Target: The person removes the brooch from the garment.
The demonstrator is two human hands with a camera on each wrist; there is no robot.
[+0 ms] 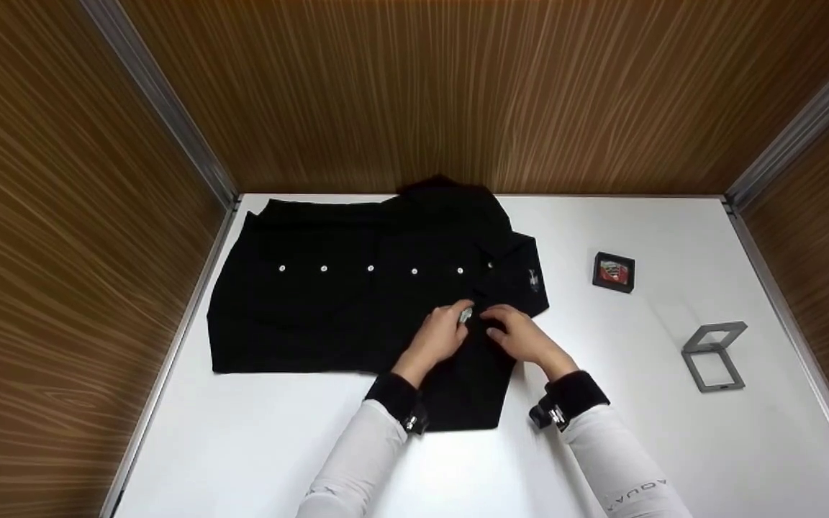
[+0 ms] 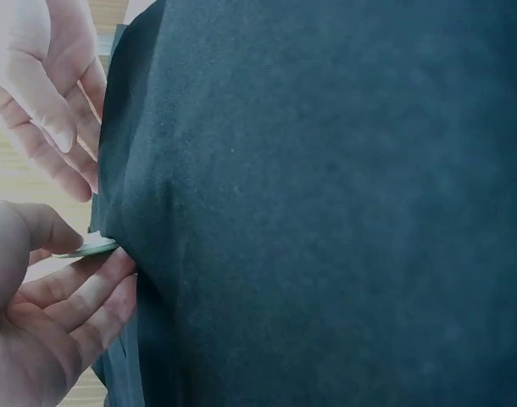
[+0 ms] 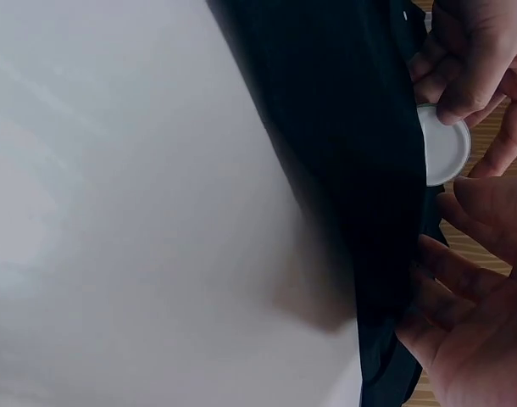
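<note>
the left hand [image 1: 437, 334] pinches a small round disc [image 1: 465, 314] between thumb and fingers just over the front of the black shirt [image 1: 328, 316], which lies buttons up on the white surface [image 1: 637, 345], collar [image 1: 526, 284] toward the right. the right hand [image 1: 522, 338] is close beside it, fingers spread a little and loosely bent, with nothing seen in their hold; whether they touch the cloth i cannot tell. the likeliest trouble is the disc slipping: it is thin, looks smooth, and only the thumb and fingertips seem to keep it. dark cloth covers part of its rim in the right wrist view, so a fold could catch against it and turn it askew. if the right hand presses or pulls without the cloth being steadied, the loose shirt would probably bunch or slide. the hands also crowd each other, so a knock could tip the disc. the grey frame [image 1: 715, 357] seems far enough off to be safe.
</note>
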